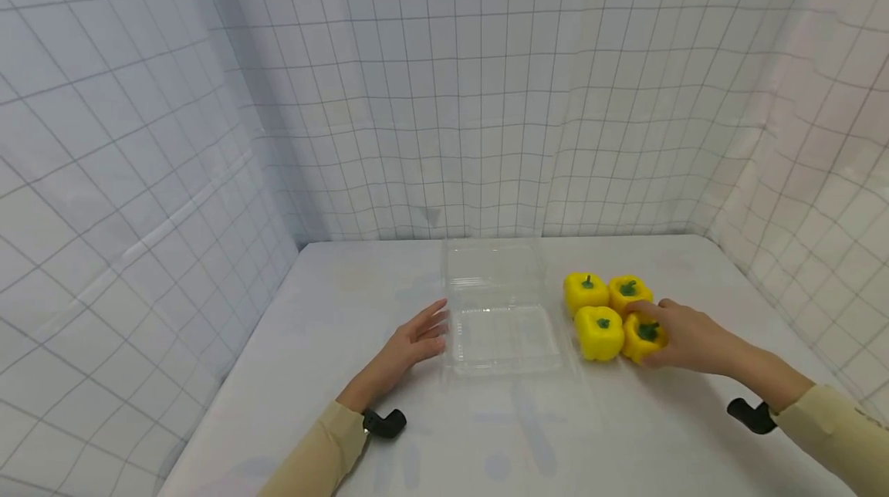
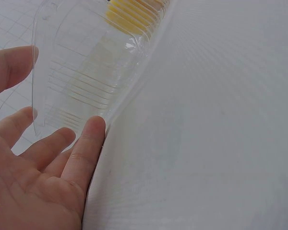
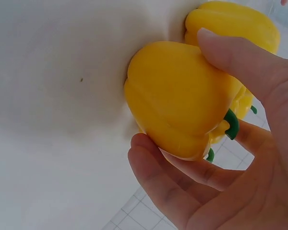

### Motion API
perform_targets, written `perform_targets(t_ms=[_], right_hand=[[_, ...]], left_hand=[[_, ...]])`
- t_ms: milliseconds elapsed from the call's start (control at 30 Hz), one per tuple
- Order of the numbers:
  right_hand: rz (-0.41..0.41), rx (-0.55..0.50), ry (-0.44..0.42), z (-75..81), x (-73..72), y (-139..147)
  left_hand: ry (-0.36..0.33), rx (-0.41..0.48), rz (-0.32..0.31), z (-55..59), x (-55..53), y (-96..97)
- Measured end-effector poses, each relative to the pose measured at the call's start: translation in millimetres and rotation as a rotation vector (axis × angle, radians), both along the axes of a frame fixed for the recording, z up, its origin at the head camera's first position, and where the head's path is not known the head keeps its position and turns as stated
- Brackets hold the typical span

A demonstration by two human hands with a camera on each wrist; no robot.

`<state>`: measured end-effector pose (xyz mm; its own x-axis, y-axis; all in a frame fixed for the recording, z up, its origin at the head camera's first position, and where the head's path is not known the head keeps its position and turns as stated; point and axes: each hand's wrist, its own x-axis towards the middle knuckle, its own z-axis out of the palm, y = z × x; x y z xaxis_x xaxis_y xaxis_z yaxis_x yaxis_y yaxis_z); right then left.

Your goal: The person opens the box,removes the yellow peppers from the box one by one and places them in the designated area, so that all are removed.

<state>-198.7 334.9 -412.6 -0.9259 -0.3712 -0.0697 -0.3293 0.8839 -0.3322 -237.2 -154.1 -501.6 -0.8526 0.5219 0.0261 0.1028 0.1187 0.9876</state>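
My right hand [image 1: 687,339] curls round a yellow bell pepper [image 1: 639,344], the front right one of a tight cluster. In the right wrist view the thumb lies on one side of this pepper [image 3: 175,96] and the fingers on the other, its green stem towards the palm. Close beside it sit the front left pepper [image 1: 599,333], the back left pepper [image 1: 583,295] and the back right pepper [image 1: 628,289]. A clear plastic clamshell container [image 1: 503,339] lies open. My left hand [image 1: 410,344] is at its left side, fingers loosely extended with fingertips right at the container wall [image 2: 81,91].
The container's clear lid [image 1: 493,264] is folded back towards the rear of the white table [image 1: 347,296]. White gridded sheeting [image 1: 486,96] hangs behind the table and along both sides. A black wrist device [image 1: 384,424] sits at the left cuff, another device [image 1: 752,415] at the right.
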Motion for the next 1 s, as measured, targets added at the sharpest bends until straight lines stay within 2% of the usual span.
perform_targets(t_ms=[233, 633, 1000], right_hand=[[0.028, 0.005, -0.006, 0.7, -0.6, 2.7], [-0.004, 0.014, -0.013, 1.5, 1.3, 6.6], [0.031, 0.004, -0.012, -0.8, -2.0, 8.5]], left_hand=[[0.007, -0.005, 0.005, 0.3, 0.1, -0.2], [0.011, -0.019, 0.017, -0.6, 0.7, 0.4], [0.002, -0.006, 0.023, 0.0, 2.8, -0.1]])
